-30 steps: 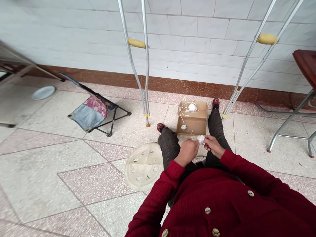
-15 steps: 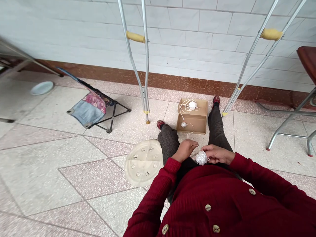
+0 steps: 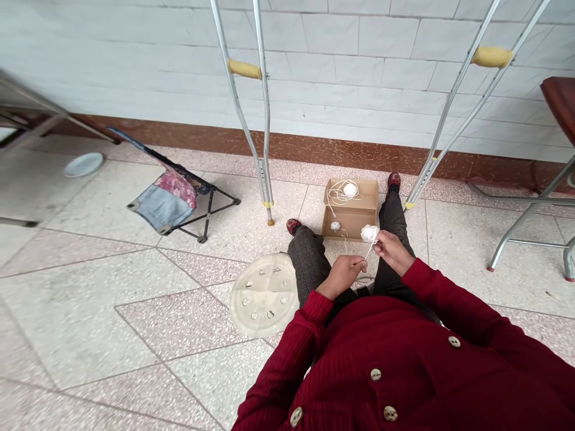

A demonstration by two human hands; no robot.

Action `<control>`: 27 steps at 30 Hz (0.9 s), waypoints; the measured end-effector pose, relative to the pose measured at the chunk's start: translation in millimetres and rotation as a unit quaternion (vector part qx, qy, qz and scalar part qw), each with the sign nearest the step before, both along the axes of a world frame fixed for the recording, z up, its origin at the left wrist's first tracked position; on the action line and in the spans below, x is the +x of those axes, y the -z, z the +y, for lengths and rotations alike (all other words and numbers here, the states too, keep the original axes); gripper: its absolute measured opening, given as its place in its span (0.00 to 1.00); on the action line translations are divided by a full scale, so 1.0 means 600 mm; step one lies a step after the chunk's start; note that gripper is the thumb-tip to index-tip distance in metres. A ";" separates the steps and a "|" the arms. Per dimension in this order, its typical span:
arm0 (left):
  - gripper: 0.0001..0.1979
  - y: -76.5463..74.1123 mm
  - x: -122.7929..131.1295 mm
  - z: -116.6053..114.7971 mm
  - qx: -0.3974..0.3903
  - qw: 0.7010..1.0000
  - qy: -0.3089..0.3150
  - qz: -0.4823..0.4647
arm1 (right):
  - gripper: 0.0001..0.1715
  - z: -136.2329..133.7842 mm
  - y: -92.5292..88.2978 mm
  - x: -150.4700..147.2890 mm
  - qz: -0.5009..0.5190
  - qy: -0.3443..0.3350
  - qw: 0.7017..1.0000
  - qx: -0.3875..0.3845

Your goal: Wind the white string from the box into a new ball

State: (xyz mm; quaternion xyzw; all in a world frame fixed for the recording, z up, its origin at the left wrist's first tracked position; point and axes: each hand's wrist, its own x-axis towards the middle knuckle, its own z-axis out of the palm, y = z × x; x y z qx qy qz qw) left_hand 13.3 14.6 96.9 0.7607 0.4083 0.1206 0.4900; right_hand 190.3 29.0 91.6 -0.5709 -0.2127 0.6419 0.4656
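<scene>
My left hand is closed in a pinch on a strand of white yarn, just above my lap. The strand runs up to my right hand, whose fingers are closed on a fluffy ball of white yarn over the near edge of the box. Beyond my hands an open cardboard box lies on the floor between my feet. In its far half sits another white ball with loose cord around it. A small white clump rests in the near half, trailing a thin strand towards my left hand.
Two metal crutches lean at the tiled wall. A folding stool and a pale plate are on the left. A round, cream-coloured disc with holes lies beside my left leg. A metal-legged chair stands right.
My right hand has moved forward and up with the yarn ball, away from my lap. The left hand has shifted slightly right and down, and a strand now stretches between both hands.
</scene>
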 end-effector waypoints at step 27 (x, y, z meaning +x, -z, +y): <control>0.19 0.046 -0.023 -0.004 0.001 0.999 -0.033 -0.015 | 0.11 -0.016 -0.055 0.006 0.053 -0.077 0.996 0.001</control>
